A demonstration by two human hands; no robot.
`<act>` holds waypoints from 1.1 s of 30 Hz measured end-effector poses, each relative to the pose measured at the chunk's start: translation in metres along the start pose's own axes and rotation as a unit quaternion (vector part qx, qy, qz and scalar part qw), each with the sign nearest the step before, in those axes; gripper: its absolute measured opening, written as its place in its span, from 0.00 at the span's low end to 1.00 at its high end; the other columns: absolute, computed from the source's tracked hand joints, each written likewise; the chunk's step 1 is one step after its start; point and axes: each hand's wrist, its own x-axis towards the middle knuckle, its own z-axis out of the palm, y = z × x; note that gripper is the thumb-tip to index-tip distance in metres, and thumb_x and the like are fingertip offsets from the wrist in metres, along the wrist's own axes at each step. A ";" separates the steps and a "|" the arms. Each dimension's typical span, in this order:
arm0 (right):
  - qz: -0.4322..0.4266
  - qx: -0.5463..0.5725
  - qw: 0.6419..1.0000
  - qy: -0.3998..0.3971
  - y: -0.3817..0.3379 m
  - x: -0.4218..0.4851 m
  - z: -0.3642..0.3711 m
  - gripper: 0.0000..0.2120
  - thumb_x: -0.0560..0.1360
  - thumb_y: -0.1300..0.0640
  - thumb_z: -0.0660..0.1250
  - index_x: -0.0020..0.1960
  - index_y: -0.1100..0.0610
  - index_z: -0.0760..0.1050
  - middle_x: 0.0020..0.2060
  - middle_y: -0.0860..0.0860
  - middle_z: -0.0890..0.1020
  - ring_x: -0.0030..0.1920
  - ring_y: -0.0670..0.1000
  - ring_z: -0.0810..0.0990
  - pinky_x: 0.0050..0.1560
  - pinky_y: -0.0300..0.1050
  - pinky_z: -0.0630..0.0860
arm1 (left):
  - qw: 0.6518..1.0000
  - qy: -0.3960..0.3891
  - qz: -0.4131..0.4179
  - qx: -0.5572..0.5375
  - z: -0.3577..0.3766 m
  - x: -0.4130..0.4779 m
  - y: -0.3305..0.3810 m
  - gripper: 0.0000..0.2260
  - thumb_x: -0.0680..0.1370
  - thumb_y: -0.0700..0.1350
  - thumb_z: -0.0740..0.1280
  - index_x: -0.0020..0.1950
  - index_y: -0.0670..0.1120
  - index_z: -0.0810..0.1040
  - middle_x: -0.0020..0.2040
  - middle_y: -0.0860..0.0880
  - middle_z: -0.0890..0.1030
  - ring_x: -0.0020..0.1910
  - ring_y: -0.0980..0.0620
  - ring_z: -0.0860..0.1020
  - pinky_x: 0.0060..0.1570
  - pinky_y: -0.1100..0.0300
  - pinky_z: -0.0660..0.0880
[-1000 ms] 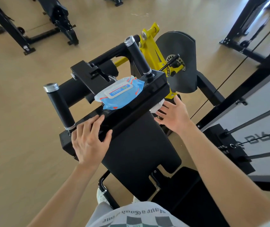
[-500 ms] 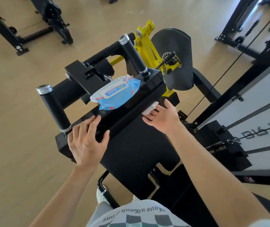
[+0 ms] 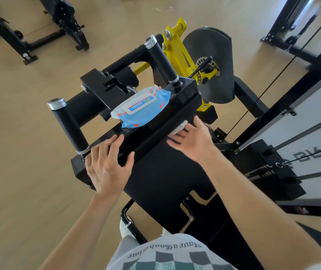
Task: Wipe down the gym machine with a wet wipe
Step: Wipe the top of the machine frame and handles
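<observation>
Head view: gym machine (image 3: 165, 172) (black) on wooden floor (image 3: 19, 172).

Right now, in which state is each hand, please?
Left hand: open, fingers resting flat on the black pad.
Right hand: open, straight fingers pressing the white wipe against the pad's edge.

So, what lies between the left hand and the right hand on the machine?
Nothing but bare black pad between left hand and right hand, seen in the head view.
</observation>
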 end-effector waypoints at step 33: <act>0.069 -0.023 0.995 -0.062 0.077 -0.049 0.021 0.32 0.83 0.36 0.50 0.71 0.59 0.73 0.64 0.60 0.81 0.67 0.63 0.77 0.74 0.63 0.67 | 0.998 -0.009 0.039 -0.048 -0.038 -0.012 -0.036 0.16 0.78 0.44 0.72 0.66 0.46 0.82 0.64 0.50 0.81 0.59 0.46 0.79 0.57 0.50 0.75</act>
